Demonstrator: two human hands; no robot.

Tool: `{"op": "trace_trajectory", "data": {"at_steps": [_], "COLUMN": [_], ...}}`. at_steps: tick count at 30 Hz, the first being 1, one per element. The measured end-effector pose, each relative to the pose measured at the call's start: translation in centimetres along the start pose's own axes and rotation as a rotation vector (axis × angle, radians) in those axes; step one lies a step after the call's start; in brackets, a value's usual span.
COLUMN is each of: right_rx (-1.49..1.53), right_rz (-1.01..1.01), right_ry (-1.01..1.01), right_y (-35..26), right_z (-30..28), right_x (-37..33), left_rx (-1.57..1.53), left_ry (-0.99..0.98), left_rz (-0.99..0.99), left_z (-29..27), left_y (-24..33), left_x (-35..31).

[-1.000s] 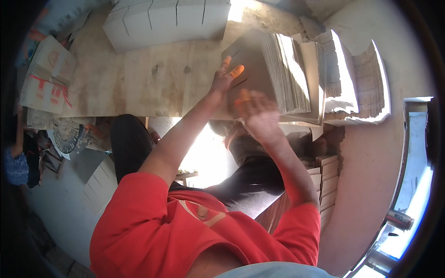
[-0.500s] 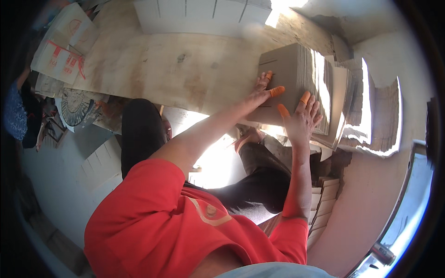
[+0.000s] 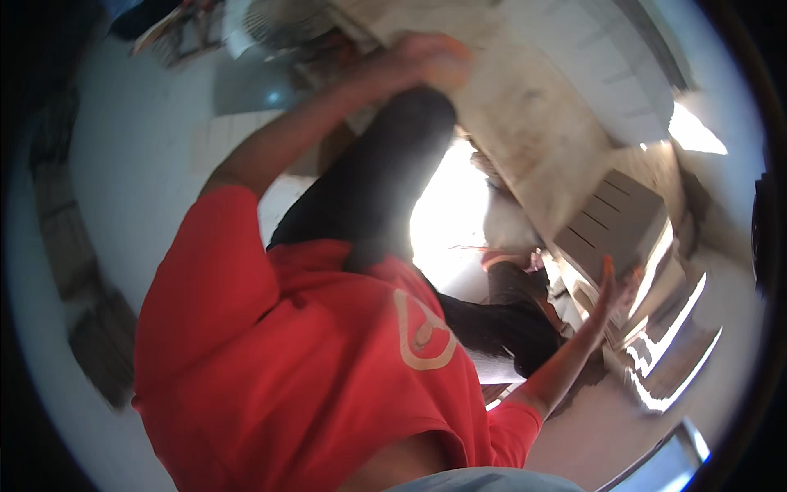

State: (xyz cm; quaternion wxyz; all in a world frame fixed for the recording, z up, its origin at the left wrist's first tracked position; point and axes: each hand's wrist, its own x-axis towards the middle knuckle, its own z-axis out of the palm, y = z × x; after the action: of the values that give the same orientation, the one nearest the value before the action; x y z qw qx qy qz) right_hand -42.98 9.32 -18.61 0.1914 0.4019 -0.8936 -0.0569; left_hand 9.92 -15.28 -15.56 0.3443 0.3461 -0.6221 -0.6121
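Note:
A squared stack of grey-brown cardboard sheets point(image 3: 613, 215) with dark slots cut in its top sheet sits at the right end of the wooden board. My right hand point(image 3: 619, 297) is at the stack's near side, fingers apart, with orange finger covers on the thumb and a finger. It appears to touch the stack's edge, though blur hides the exact contact. My left hand point(image 3: 426, 61) is away from the stack, raised above my knee near the board's left edge. Motion smears its fingers, and whether it holds anything cannot be made out.
The wooden board point(image 3: 525, 102) runs diagonally past my knees. A pale slotted cardboard stack point(image 3: 602, 66) lies along its far side. More cardboard bundles point(image 3: 693, 361) stand beyond my right hand. A round fan grille point(image 3: 283, 20) is at the upper left, with pale cardboard point(image 3: 225, 143) below it.
The head view has turned, swinging the scene clockwise. My left hand has left the stack and moved to the left; my right hand has shifted from the stack's top to its near side.

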Motion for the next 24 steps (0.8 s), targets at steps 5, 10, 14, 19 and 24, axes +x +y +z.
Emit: {"op": "trace_trajectory", "data": {"at_steps": [5, 10, 14, 19, 24], "right_rx": [0.447, 0.271, 0.516, 0.205, 0.349], "right_rz": [0.007, -0.176, -0.345, -0.656, -0.813], "right_ry": [0.002, 0.443, 0.346, 0.33, 0.292], "right_y": [0.2, -3.0, -12.8, -19.8, -21.2], "right_z": [-1.6, -4.4, -10.2, -14.5, -16.6], "right_x": [0.6, 0.9, -1.6, -5.7, -7.5], "left_rx": [0.377, -0.118, -0.317, 0.144, -0.174], "left_ry": [0.854, 1.508, 1.442, 1.77, 1.806], "left_rz": [-0.083, -0.406, -0.754, -1.035, -0.815], "left_z": [-18.4, -19.5, -12.2, -11.8, -14.3], "left_y": [-8.4, -24.3, -27.6, -26.6, -28.7], "left_x": [-20.0, -38.3, -37.2, -29.6, -35.4]}}
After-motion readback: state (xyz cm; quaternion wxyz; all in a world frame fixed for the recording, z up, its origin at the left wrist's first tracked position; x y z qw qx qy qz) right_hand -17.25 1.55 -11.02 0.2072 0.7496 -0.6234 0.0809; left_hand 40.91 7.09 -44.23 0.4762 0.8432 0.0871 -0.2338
